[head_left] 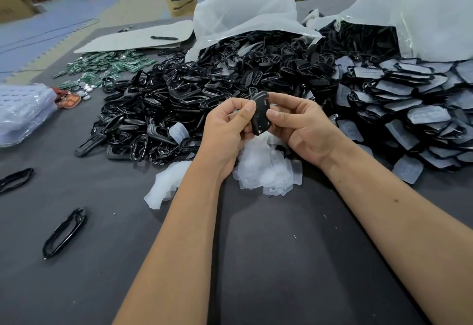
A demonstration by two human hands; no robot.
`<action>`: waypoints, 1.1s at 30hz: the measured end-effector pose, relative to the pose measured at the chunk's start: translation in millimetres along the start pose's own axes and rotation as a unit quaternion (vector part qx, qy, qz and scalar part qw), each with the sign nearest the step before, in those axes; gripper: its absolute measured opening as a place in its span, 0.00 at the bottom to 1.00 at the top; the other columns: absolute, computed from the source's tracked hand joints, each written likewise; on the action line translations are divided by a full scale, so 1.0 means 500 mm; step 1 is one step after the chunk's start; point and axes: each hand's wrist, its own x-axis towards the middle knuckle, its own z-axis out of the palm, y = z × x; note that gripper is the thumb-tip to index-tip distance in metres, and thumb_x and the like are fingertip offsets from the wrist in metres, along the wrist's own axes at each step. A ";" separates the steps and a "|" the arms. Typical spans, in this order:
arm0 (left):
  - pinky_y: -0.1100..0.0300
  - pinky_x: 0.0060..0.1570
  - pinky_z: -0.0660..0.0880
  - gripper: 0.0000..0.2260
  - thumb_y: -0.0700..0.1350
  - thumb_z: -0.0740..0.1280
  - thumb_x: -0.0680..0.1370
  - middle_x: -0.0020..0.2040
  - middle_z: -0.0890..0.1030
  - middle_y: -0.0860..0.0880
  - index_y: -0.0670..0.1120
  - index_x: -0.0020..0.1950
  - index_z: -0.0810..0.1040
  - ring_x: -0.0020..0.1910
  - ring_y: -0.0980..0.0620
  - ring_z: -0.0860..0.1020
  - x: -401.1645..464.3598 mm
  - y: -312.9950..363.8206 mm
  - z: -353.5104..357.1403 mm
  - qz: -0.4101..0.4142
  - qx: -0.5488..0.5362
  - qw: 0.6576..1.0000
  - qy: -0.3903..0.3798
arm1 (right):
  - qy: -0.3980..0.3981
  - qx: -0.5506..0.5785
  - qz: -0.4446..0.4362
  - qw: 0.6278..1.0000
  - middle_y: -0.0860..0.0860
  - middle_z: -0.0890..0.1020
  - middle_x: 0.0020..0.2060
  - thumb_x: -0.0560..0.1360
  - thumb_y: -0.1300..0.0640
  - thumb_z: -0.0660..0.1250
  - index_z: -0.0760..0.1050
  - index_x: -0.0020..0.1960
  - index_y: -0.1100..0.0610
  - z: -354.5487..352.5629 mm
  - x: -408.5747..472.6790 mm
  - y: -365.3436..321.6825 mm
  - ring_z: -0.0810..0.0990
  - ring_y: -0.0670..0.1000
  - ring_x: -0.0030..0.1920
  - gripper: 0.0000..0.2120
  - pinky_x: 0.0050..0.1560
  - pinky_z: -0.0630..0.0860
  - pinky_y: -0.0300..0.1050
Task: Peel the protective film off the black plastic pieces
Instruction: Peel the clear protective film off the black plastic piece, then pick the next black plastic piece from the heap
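A single black plastic piece [260, 112] is held up between both hands, above the middle of the desk [256, 260] and just over a heap of peeled film [266, 168]. It stands roughly on edge, tipped so its broad face turns toward the right hand, probably so the person can find where the film lifts. Whether any film still clings to it I cannot tell; the face looks dark and bare.

The left hand [227, 127] grips the piece from nine o'clock, fingers curled, the thumb [248, 111] pressed against its edge. The right hand [297, 125] grasps it from three o'clock, thumb tip [272, 114] on the face and the other fingers wrapped behind. Both grips look tight and close, a steadying hold from one side and a picking hold from the other, I would judge.

At one to three o'clock lies a pile of pieces still wearing pale film [409, 109], spilling from a clear plastic bag [422, 17]. At ten to twelve o'clock sits a mound of black frames [158, 109] with a second bag [243, 15] behind. Farther off at ten o'clock are green circuit boards [110, 64], and two loose black rings [65, 232] lie at eight o'clock.
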 end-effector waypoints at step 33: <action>0.46 0.71 0.62 0.17 0.47 0.69 0.78 0.64 0.78 0.51 0.55 0.66 0.82 0.71 0.45 0.63 0.076 -0.010 0.322 0.145 0.445 0.883 -0.036 | 0.288 -0.748 -0.159 0.577 0.55 0.87 0.50 0.71 0.68 0.63 0.87 0.52 0.53 -0.132 -0.079 -0.244 0.82 0.57 0.57 0.19 0.59 0.79 0.48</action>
